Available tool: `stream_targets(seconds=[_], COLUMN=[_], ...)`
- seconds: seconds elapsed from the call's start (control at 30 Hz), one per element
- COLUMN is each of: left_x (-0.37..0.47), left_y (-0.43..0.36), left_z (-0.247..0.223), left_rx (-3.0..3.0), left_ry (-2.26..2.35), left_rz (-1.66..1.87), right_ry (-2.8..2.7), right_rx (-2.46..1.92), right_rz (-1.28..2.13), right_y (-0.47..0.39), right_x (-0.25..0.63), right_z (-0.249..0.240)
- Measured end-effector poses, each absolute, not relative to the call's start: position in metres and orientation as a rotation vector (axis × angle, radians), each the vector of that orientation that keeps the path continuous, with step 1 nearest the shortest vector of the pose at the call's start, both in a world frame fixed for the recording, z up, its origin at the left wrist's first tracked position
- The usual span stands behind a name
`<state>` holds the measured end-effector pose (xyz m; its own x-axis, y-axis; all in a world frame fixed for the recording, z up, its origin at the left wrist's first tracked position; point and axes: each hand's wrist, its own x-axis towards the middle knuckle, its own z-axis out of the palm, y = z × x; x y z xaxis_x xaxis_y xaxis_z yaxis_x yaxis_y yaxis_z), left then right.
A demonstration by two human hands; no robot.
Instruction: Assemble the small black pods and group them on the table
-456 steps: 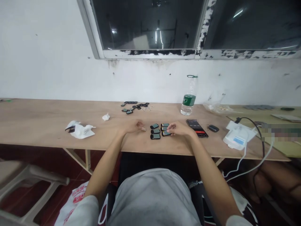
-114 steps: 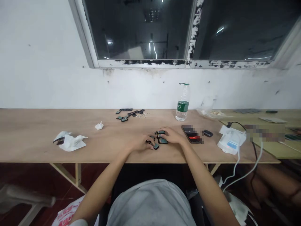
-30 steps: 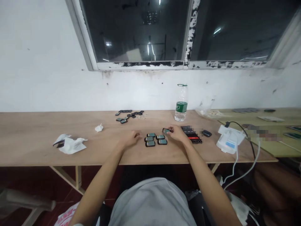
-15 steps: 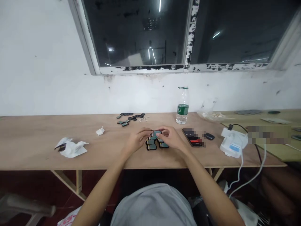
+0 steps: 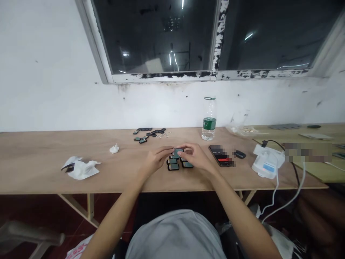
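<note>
Between my two hands, just above the wooden table, is a small black-edged rectangular piece [image 5: 177, 153] with a flat grey-green face, like a little screen. My left hand [image 5: 154, 160] pinches its left end with the fingertips. On the other side, my right hand [image 5: 197, 157] grips it, the thumb on its face and the fingers curled behind. Several similar pieces [image 5: 173, 167] lie in two short columns right below, partly covered by my fingers. One more [image 5: 188, 164] in the right column sits under my right hand.
Farther back lie more dark pieces [image 5: 142, 140] and small white bits [image 5: 162, 136]. A water bottle [image 5: 209, 124] stands behind my right hand, with a phone [image 5: 219, 156] and a black fob-like object [image 5: 240, 154] nearby. Crumpled tissue [image 5: 84, 169] is left; a white cabled device [image 5: 266, 163] is right.
The hands keep their hold on the piece, which has shifted slightly and shows its face a little differently. The whole view has moved a few pixels; the other things stay where they were.
</note>
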<state>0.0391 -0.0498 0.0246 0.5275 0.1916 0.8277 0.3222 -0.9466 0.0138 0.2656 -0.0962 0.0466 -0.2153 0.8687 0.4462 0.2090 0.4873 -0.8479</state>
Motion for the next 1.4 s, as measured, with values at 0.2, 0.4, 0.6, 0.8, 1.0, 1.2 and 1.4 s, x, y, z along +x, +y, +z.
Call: stream_targets(seconds=[0.2, 0.4, 0.6, 0.8, 1.0, 1.2, 1.4], left_x=[0.041, 0.042, 0.042, 0.044, 0.047, 0.031, 0.006], left_y=[-0.048, -0.045, -0.045, -0.050, -0.049, -0.034, -0.012], left_z=[0.019, 0.017, 0.017, 0.020, 0.020, 0.023, 0.021], left_rx=[-2.609, -2.634, -2.640, -2.663, -2.646, -2.672, -2.751], left_ry=[-0.481, -0.521, -0.556, -0.555, -0.526, -0.785, -1.259], left_rz=[-1.393, -1.404, -1.418, -1.419, -1.408, -1.360, -0.974], right_ry=[-1.683, -1.653, -1.649, -1.630, -1.657, -1.584, -1.660], right_rx=[-0.915, -0.924, -0.929, -0.946, -0.950, -1.162, -1.498], right_rz=[0.844, 0.879, 0.839, 0.875, 0.911, 0.547, 0.315], right_y=[-0.094, -0.092, -0.093, -0.093, -0.090, -0.063, -0.030], right_x=[0.266, 0.265, 0.262, 0.264, 0.265, 0.287, 0.329], right_z=[0.044, 0.042, 0.044, 0.044, 0.041, 0.024, -0.010])
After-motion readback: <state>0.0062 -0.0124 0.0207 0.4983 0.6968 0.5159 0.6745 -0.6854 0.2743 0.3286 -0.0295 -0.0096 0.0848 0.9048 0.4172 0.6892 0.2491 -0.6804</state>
